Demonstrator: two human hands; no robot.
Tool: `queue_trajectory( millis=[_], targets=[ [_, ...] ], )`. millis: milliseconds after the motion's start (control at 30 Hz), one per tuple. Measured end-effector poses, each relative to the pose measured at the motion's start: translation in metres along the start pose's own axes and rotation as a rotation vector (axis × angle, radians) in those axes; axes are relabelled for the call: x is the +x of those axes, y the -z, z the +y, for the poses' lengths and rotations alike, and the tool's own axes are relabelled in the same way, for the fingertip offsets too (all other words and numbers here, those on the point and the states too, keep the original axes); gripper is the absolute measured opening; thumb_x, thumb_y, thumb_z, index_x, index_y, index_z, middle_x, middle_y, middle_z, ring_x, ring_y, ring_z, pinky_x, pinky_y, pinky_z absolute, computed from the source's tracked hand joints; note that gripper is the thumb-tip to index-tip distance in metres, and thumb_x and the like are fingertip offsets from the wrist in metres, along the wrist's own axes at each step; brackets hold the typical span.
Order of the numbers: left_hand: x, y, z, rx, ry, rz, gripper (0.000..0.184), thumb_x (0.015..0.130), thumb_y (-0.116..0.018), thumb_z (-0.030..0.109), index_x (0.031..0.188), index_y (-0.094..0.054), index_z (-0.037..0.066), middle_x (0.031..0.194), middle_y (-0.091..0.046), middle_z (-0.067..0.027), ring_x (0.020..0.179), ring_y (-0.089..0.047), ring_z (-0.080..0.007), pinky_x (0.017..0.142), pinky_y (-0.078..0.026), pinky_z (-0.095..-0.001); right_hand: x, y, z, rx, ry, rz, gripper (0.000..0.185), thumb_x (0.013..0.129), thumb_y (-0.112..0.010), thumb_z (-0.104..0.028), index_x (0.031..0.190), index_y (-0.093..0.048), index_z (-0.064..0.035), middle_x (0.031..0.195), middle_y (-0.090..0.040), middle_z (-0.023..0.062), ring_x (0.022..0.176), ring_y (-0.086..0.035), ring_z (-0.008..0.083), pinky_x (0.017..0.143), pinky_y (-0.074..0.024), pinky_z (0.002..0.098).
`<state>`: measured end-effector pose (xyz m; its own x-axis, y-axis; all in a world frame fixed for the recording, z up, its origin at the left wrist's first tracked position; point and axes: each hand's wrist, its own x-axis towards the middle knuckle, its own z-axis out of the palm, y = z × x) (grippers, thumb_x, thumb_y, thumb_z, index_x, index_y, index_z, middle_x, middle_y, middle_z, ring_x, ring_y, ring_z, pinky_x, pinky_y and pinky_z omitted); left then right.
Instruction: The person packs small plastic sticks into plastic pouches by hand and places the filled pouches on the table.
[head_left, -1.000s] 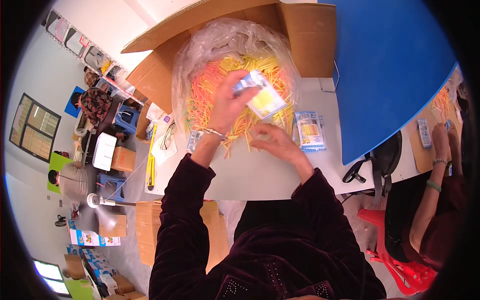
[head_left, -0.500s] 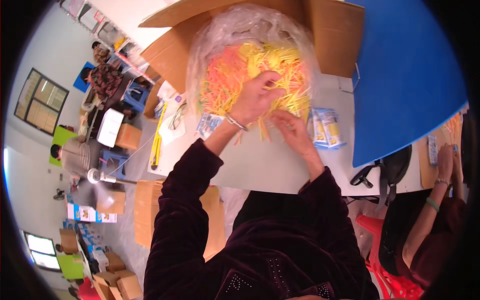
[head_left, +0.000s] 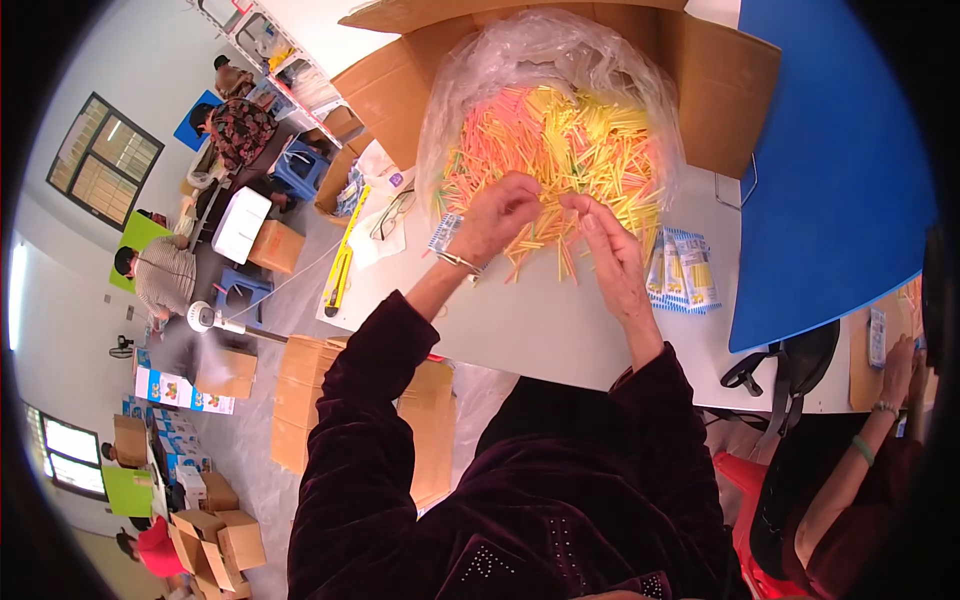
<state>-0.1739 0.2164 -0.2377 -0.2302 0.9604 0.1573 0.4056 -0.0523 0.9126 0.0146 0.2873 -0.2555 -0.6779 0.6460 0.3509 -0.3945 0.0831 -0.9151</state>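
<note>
A heap of thin pink, orange and yellow sticks (head_left: 545,130) spills out of a clear plastic bag (head_left: 455,110) onto the table. My left hand (head_left: 495,222), with a bracelet at the wrist, is over the heap's near edge, its fingers curled and pinched. Facing it, my right hand (head_left: 612,250) has thumb and forefinger together. The fingertips of both hands are close to each other, in front of the sticks; what they hold is too small to make out. A printed blue-and-white packet (head_left: 446,232) lies beside my left wrist, and several similar packets (head_left: 686,272) lie right of my right hand.
An open cardboard box (head_left: 725,85) surrounds the bag. At right stands a large blue panel (head_left: 840,180), with a black strap (head_left: 805,360) near its lower edge. Glasses (head_left: 393,215) and a yellow cutter (head_left: 340,275) lie at left. A co-worker's arm (head_left: 850,450) is far right.
My left hand has drawn back from over the heap toward its near edge. My right hand has risen, bringing the fingertips together. The whole view has shifted slightly.
</note>
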Motion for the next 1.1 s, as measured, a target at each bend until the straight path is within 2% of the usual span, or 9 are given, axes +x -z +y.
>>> queue_trajectory(
  millis=[100,167,233,400,600,667,767,1000,1100],
  targets=[
    [-0.010,0.041,-0.015,0.449,-0.099,0.102,0.025,0.082,-0.065,0.014,0.099,-0.055,-0.001,0.087,-0.063,-0.0085,0.080,-0.061,-0.0162,0.071,-0.048,-0.0270,0.015,-0.002,0.031,-0.159,0.131,0.019,0.039,0.095,-0.046,-0.022,0.125,-0.046,0.0032,0.127,-0.049,0.0122,0.121,-0.042,0.0204,0.101,-0.0307,0.0306],
    [-0.029,0.063,-0.027,0.800,-0.050,0.187,0.039,0.075,-0.072,0.027,0.097,-0.059,-0.003,0.092,-0.063,-0.0127,0.085,-0.061,-0.0247,0.074,-0.048,-0.0330,0.020,0.002,0.057,-0.714,0.285,0.016,0.050,0.091,-0.053,-0.026,0.128,-0.041,0.0050,0.132,-0.042,0.0204,0.126,-0.037,0.0309,0.104,-0.0278,0.0352],
    [-0.044,0.078,-0.060,0.846,0.090,0.269,0.050,0.069,-0.075,0.033,0.100,-0.057,-0.001,0.093,-0.061,-0.0230,0.091,-0.058,-0.0361,0.079,-0.046,-0.0412,0.016,-0.004,0.053,-0.838,0.246,0.082,0.052,0.089,-0.055,-0.028,0.126,-0.041,0.0056,0.132,-0.041,0.0230,0.125,-0.037,0.0343,0.104,-0.0282,0.0374],
    [-0.056,0.073,-0.099,0.794,0.234,0.366,0.054,0.065,-0.078,0.036,0.099,-0.057,-0.002,0.092,-0.062,-0.0205,0.087,-0.059,-0.0326,0.076,-0.047,-0.0392,0.014,-0.004,0.050,-0.872,0.218,0.120,0.051,0.087,-0.059,-0.029,0.120,-0.045,0.0068,0.127,-0.044,0.0256,0.122,-0.039,0.0375,0.102,-0.0300,0.0413],
    [-0.055,0.086,-0.112,0.454,0.338,0.443,0.037,0.069,-0.074,0.021,0.096,-0.060,0.000,0.087,-0.064,-0.0155,0.079,-0.062,-0.0293,0.071,-0.049,-0.0354,0.011,-0.017,0.055,-0.779,0.130,0.082,0.045,0.085,-0.061,-0.025,0.114,-0.050,0.0067,0.121,-0.049,0.0234,0.117,-0.043,0.0364,0.099,-0.0343,0.0400],
    [-0.057,0.085,-0.102,0.660,0.207,0.562,0.031,0.073,-0.071,0.016,0.097,-0.061,-0.001,0.083,-0.064,-0.0124,0.074,-0.061,-0.0203,0.069,-0.048,-0.0293,0.014,-0.028,0.060,-0.782,0.173,0.083,0.043,0.084,-0.063,-0.022,0.114,-0.050,0.0060,0.121,-0.050,0.0222,0.115,-0.044,0.0355,0.097,-0.0359,0.0391],
    [-0.060,0.083,-0.078,0.585,0.003,0.573,0.026,0.075,-0.068,0.013,0.097,-0.062,0.000,0.084,-0.065,-0.0115,0.075,-0.062,-0.0204,0.070,-0.048,-0.0291,0.020,-0.046,0.064,-0.754,0.261,0.083,0.041,0.083,-0.064,-0.020,0.113,-0.052,0.0050,0.120,-0.050,0.0222,0.114,-0.045,0.0354,0.097,-0.0364,0.0389],
    [-0.059,0.053,-0.012,0.336,-0.092,0.283,0.031,0.078,-0.066,0.009,0.105,-0.056,0.000,0.091,-0.063,-0.0092,0.082,-0.060,-0.0161,0.074,-0.047,-0.0282,0.029,-0.078,0.047,-0.678,0.183,-0.045,0.032,0.081,-0.062,-0.020,0.103,-0.055,0.0014,0.101,-0.058,0.0158,0.101,-0.053,0.0306,0.086,-0.0398,0.0412],
    [-0.057,0.051,-0.009,0.115,-0.006,0.233,0.030,0.079,-0.065,0.006,0.107,-0.055,0.000,0.090,-0.062,-0.0051,0.081,-0.058,-0.0116,0.073,-0.046,-0.0257,0.027,-0.072,0.053,-0.612,0.004,-0.076,0.027,0.081,-0.063,-0.011,0.104,-0.058,0.0019,0.097,-0.063,0.0111,0.087,-0.060,0.0206,0.074,-0.0460,0.0308]
  ],
)
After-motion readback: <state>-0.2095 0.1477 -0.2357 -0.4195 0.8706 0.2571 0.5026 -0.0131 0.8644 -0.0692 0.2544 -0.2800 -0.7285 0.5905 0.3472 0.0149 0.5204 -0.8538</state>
